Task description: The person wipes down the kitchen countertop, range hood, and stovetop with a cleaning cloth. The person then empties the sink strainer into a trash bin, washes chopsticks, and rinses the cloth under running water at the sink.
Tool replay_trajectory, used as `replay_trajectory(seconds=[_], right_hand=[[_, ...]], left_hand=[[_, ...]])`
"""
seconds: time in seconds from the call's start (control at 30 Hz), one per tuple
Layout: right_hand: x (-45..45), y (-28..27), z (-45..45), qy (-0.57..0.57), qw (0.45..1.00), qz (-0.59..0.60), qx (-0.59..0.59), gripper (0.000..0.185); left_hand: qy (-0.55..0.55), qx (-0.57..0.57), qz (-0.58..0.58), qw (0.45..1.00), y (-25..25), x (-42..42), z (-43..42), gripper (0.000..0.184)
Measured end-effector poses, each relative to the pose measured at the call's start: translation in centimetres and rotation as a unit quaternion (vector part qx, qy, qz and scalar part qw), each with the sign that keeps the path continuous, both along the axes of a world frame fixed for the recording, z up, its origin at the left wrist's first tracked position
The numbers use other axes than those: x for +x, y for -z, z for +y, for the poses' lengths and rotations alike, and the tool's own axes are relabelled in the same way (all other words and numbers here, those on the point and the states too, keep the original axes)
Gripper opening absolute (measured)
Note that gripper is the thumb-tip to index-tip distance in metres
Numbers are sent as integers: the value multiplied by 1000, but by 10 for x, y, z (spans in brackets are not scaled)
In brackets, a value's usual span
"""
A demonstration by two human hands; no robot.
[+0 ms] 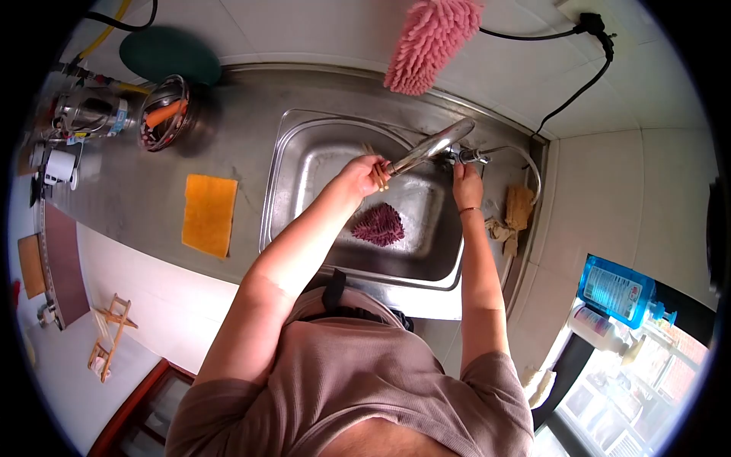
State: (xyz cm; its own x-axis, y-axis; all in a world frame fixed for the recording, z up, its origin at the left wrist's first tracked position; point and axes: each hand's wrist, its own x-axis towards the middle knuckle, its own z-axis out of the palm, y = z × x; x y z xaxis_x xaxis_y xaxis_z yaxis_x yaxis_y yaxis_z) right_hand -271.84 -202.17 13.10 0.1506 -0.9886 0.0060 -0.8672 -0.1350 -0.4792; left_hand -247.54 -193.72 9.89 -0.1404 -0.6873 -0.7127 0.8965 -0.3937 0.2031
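Note:
My left hand [364, 177] is closed around several thin light sticks [383, 177], under the mouth of the chrome faucet [432, 148] and over the steel sink [268, 194]. Both ends of the sticks poke out past my fingers. My right hand [467, 187] reaches up to the base of the faucet, its fingers closed at the metal handle [466, 156]. On the sink floor, below my left hand, lies a dark purple shaggy cloth [379, 225]. Whether water is running cannot be made out.
An orange cloth [209, 215] lies left of the sink. Farther left are a bowl with an orange item [165, 114] and a dark green round object [169, 55]. A pink shaggy cloth [431, 46] hangs behind. A sponge [519, 207] and rags sit right of the sink.

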Motion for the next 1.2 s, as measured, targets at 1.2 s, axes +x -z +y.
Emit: replay_trajectory(seconds=[1.2], right_hand=[[132,1,75,-197,954,-216,-70,33]], left_hand=[[186,-45,-312,931,-67,3,80,25]])
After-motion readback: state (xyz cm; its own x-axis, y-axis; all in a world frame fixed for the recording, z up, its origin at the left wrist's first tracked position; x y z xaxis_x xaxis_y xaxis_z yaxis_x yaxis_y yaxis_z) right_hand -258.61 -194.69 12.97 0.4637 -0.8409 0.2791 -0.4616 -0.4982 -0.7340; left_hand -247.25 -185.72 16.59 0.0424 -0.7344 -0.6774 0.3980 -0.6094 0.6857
